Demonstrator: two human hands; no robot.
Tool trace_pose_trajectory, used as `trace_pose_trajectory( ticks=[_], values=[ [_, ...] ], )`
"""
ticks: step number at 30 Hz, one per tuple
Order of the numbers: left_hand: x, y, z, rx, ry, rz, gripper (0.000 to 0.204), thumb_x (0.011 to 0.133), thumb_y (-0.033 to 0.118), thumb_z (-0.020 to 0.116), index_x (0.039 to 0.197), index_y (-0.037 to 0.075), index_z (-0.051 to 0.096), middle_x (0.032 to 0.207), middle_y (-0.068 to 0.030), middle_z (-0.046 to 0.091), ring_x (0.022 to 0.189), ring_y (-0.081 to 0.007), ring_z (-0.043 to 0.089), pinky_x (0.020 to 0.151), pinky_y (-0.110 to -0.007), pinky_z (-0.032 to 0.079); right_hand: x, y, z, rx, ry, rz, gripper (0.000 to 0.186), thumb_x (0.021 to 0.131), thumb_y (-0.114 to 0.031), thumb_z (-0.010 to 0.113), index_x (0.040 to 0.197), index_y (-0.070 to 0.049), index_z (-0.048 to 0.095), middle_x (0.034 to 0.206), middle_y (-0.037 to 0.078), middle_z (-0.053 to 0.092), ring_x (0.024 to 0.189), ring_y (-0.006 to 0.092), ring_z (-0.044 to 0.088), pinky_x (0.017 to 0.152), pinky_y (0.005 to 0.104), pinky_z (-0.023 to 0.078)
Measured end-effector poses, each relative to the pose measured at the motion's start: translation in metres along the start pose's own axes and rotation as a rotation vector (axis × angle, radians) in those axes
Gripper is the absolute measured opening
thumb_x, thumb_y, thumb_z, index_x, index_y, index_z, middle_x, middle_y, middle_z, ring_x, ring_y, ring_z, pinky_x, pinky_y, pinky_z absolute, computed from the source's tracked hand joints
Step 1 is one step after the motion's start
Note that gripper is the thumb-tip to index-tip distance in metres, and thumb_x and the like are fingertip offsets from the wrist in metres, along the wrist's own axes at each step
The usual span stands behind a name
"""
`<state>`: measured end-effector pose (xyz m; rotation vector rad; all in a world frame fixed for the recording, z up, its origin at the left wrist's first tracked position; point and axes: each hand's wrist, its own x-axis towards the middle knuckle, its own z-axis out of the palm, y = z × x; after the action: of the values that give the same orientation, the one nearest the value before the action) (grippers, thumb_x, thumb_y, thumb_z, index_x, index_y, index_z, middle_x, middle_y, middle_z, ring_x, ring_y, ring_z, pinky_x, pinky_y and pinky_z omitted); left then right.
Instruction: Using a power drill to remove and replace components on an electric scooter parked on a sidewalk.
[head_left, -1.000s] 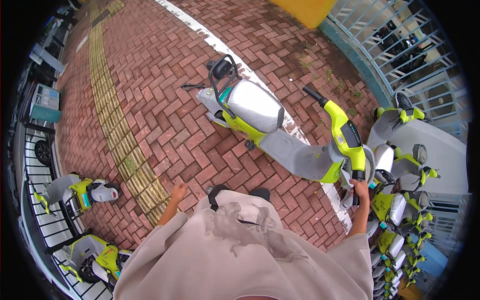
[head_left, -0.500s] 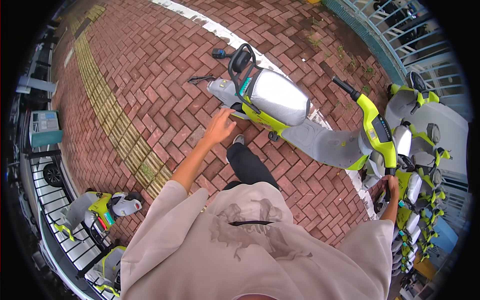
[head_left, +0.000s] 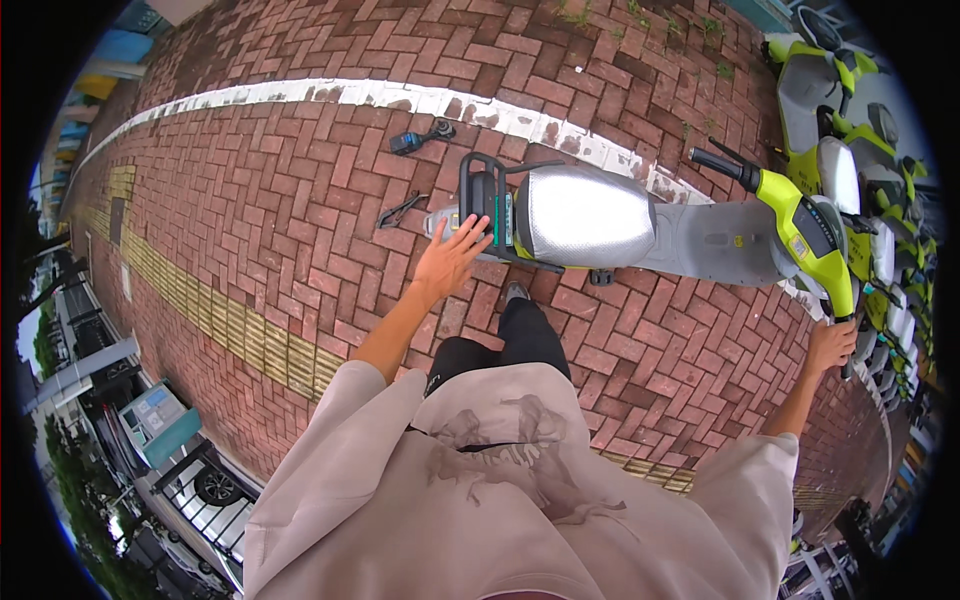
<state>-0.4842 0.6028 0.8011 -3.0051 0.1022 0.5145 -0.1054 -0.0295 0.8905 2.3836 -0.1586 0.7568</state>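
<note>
A lime-green and grey electric scooter (head_left: 715, 240) stands across in front of me, its seat (head_left: 590, 216) covered in silver material. My right hand (head_left: 832, 345) is wrapped around the near handlebar grip. At the scooter's tail my left hand (head_left: 452, 264) is open with fingers spread. Its fingertips overlap the black rear rack (head_left: 466, 190); whether they press on it I cannot tell. Beyond the tail a blue-and-black tool-like object (head_left: 407, 143) appears on the bricks. Closer to the tail is a thin black piece (head_left: 401, 211) whose kind I cannot make out.
Several similar scooters (head_left: 840, 170) stand in a row on the right. A white painted line (head_left: 410, 97) curves across the brick paving behind the scooter. Yellow tactile paving (head_left: 240, 335) runs at left, near a teal-and-grey box (head_left: 158, 420) and a railing (head_left: 195, 490).
My view has turned, and the scooter now lies more level across it. My left hand has moved from beside the scooter's rear up to its rack. The right hand still grips the handlebar.
</note>
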Motion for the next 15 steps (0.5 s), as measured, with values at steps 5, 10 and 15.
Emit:
trace_pose_trajectory(
  ticks=[5,10,15],
  values=[
    [0.022,-0.021,0.013,-0.013,0.063,0.174,0.064,0.087,0.03,0.064,0.147,0.022,0.043,0.164,-0.0037,0.016,0.151,-0.022,0.014,0.116,-0.058,0.022,-0.192,-0.221,-0.169,1.2,-0.452,0.176,0.063,0.088,-0.021,0.064,0.142,0.004,0.042,0.14,0.027,0.044,0.132,0.0412,0.042,0.112,0.0478,0.032],
    [0.01,-0.064,0.013,-0.407,0.132,0.31,0.065,0.082,0.026,0.07,0.142,0.013,0.048,0.16,-0.0076,0.027,0.151,-0.0235,0.016,0.117,-0.054,0.023,-0.283,-0.443,-0.352,1.753,-1.297,0.858,0.068,0.1,-0.041,0.046,0.15,0.002,0.032,0.156,0.022,0.03,0.143,0.0315,0.032,0.116,0.0394,0.025],
    [-0.049,-0.196,0.046,-0.848,0.226,0.317,0.057,0.085,0.017,0.067,0.138,0.007,0.049,0.154,-0.0132,0.035,0.144,-0.0309,0.031,0.114,-0.049,0.028,-0.296,-0.538,-0.416,1.3,-1.015,0.695,0.058,0.096,-0.035,0.046,0.137,0.005,0.052,0.137,0.026,0.055,0.128,0.0393,0.051,0.108,0.0415,0.037]
  ],
)
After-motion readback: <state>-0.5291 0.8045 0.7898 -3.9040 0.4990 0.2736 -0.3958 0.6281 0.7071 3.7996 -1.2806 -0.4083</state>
